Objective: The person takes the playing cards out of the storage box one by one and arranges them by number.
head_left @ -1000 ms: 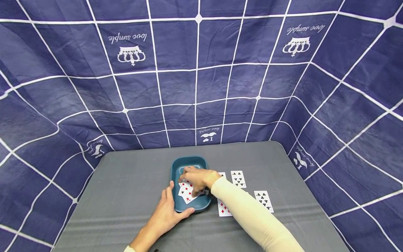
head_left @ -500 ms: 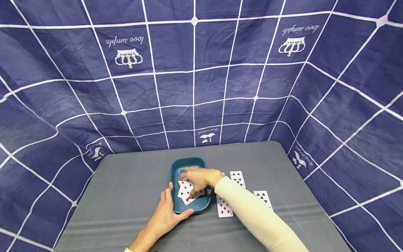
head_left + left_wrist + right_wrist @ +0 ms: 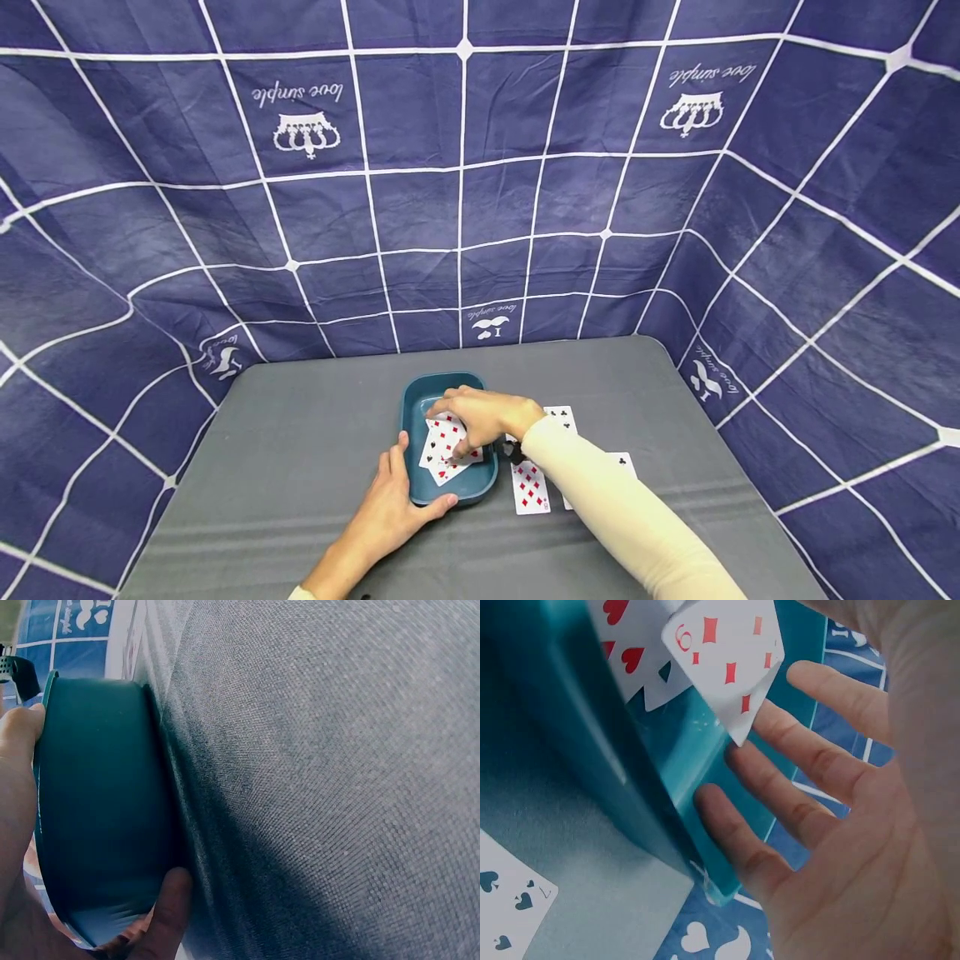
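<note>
Just at right fingers (image 3: 810, 752): diamond card (image 3: 727, 654)

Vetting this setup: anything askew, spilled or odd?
On the backdrop, the "love simple" lettering reads upside down, so it may hang inverted. Cards in the blue tray overlap at mixed angles, a loose pile rather than a squared stack. Nothing looks spilled or damaged.

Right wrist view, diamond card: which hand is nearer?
Right. The right hand is at the card's edge; the left hand grips the tray from outside.
</note>
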Motion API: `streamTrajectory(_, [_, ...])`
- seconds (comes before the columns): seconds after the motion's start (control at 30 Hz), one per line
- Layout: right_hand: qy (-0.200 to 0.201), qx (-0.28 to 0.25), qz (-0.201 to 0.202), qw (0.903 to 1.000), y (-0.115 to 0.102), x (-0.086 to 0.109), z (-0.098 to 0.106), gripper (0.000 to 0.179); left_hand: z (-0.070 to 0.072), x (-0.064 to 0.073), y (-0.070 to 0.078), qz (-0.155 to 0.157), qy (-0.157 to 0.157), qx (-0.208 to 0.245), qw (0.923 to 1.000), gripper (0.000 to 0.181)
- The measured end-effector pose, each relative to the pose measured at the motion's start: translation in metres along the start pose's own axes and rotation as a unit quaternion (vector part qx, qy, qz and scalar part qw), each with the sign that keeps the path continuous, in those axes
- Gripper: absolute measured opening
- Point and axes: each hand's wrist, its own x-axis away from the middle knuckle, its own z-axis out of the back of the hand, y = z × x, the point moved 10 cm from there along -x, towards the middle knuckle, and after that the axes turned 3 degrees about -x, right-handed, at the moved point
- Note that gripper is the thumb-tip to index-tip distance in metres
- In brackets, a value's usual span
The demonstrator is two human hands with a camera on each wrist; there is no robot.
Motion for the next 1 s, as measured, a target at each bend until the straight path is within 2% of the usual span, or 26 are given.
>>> streamTrajectory(0.47, [0.029,-0.011,-0.002,0.9995,0.012,0.004,0.015,0.064,-0.001,-0.001,-0.002,0.005,0.001,-0.003,1.0000,0.146])
streamTrajectory(0.77, [0.055,-0.012,0.011,0.9984,0.023,0.010,0.031,0.059,-0.001,-0.003,-0.004,0.010,0.000,-0.005,0.9999,0.145])
streamTrajectory(1.0, [0.068,-0.024,-0.016,0.9972,0.044,0.017,0.039,0.057,-0.001,-0.003,-0.003,0.006,0.008,-0.005,0.9999,0.145])
